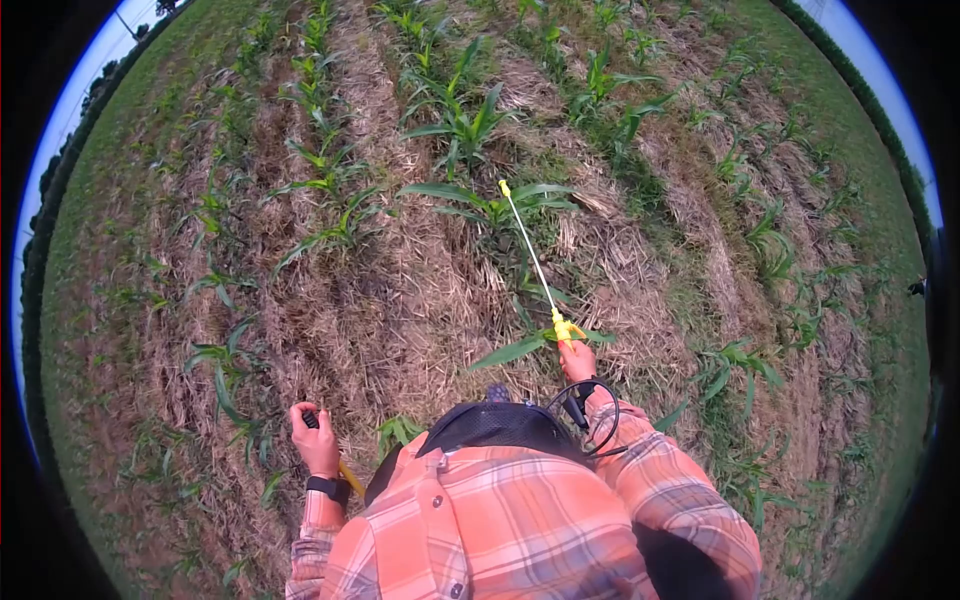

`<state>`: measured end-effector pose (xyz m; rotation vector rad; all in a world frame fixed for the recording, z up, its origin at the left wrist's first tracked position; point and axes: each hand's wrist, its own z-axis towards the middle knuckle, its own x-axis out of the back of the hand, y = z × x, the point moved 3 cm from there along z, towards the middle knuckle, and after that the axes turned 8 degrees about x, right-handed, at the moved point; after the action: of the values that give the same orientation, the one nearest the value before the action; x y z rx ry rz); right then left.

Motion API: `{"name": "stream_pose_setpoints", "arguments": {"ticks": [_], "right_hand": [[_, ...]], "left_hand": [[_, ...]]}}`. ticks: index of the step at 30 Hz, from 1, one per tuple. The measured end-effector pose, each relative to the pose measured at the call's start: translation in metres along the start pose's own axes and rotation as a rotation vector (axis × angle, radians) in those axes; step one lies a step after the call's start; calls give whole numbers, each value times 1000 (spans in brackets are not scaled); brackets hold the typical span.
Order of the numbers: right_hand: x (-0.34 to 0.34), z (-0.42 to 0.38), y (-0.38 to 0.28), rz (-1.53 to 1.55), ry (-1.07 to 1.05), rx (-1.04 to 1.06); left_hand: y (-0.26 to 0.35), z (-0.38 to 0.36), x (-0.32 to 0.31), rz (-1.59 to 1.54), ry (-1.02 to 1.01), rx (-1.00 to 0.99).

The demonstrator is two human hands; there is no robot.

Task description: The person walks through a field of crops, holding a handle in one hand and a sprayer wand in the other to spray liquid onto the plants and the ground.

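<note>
My right hand (pixel 577 363) is closed round the yellow handle of a spray wand (pixel 564 328). Its thin white lance (pixel 531 247) points forward and slightly left, with the yellow nozzle (pixel 504 188) over the leaves of a young corn plant (pixel 492 207). A black hose (pixel 612 420) loops beside my right wrist. On the left, low beside my body, my left hand (pixel 316 445) is wrapped round the black grip (pixel 311 420) of a lever. Its yellow bar (pixel 351 478) runs back behind my side.
Rows of young corn plants (pixel 463 125) run forward on both sides. Dry straw (pixel 385 290) and low weeds cover the soil between them. Another corn plant (pixel 228 365) grows close to my left hand, and one (pixel 738 368) stands to my right. Trees line the field's edges.
</note>
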<state>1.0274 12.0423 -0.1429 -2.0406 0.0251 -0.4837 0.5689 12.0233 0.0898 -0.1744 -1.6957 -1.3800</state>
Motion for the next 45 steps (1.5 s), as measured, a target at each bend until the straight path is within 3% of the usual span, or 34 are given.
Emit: {"name": "stream_pose_setpoints", "arguments": {"ticks": [3, 13, 15, 20, 25, 31, 33, 40, 45], "right_hand": [[14, 10, -14, 230, 87, -116], [16, 52, -48, 234, 297, -89], [-2, 56, -63, 236, 242, -133], [-67, 72, -99, 123, 134, -82], [-140, 83, -147, -29, -96, -57], [-214, 93, -169, -447, -325, 295], [-231, 85, -188, -497, -392, 430], [-265, 87, -238, -586, -781, 458], [-280, 130, -233, -591, -799, 485]], "left_hand": [[-1, 7, -7, 2, 4, -18], [-7, 65, -23, -99, -18, 41], [-10, 88, -28, -83, 1, -55], [-29, 136, -28, -193, -78, 124], [-42, 170, -18, -229, -44, 131], [-64, 199, -8, -204, 28, 85], [-68, 206, -8, -209, 13, 108], [-54, 231, -12, -219, 5, 165], [-44, 259, -20, -106, 87, 182]]}}
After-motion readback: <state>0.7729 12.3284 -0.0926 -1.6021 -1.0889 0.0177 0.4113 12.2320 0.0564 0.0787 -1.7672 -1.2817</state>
